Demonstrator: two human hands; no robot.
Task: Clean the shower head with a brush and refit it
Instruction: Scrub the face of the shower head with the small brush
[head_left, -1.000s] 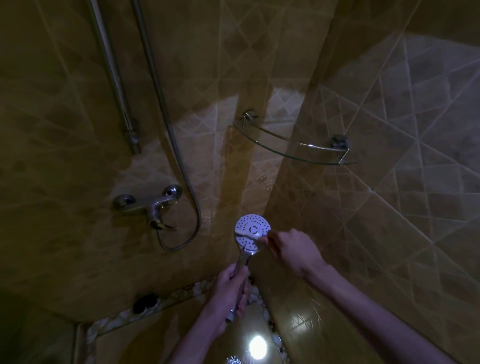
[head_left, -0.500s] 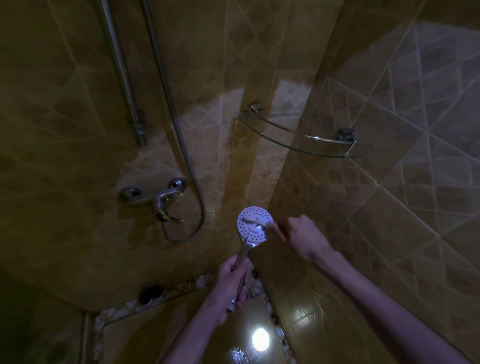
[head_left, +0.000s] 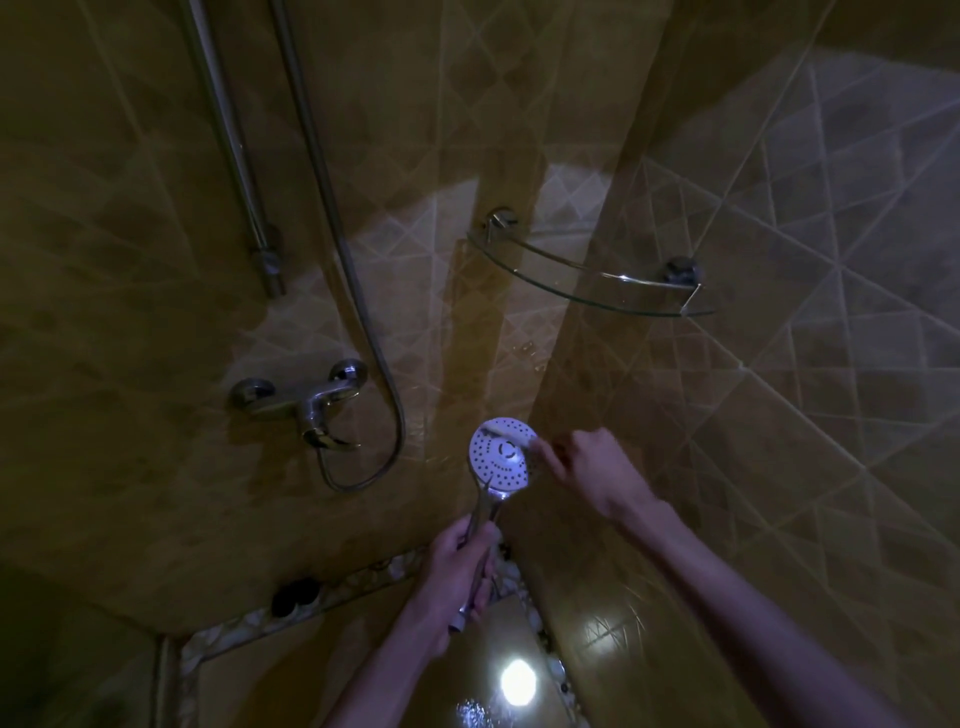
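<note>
Head view: left hand (head_left: 454, 582) grips shower head (head_left: 500, 460) by its handle, low in the tiled corner. Right hand (head_left: 589, 470) pinches brush (head_left: 511, 432) against its upper face. Glass shelf (head_left: 597, 283) above.

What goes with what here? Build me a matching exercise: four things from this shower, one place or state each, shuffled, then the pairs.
Things
1. shower head
2. brush
3. glass shelf
4. mixer tap

Places or states
A. mounted across the corner, nothing on it
B. lying across the top of the spray face, held by the right hand
C. on the left wall
D. handle gripped by the left hand, face up

Pairs: 1-D, 2-B, 3-A, 4-C
</note>
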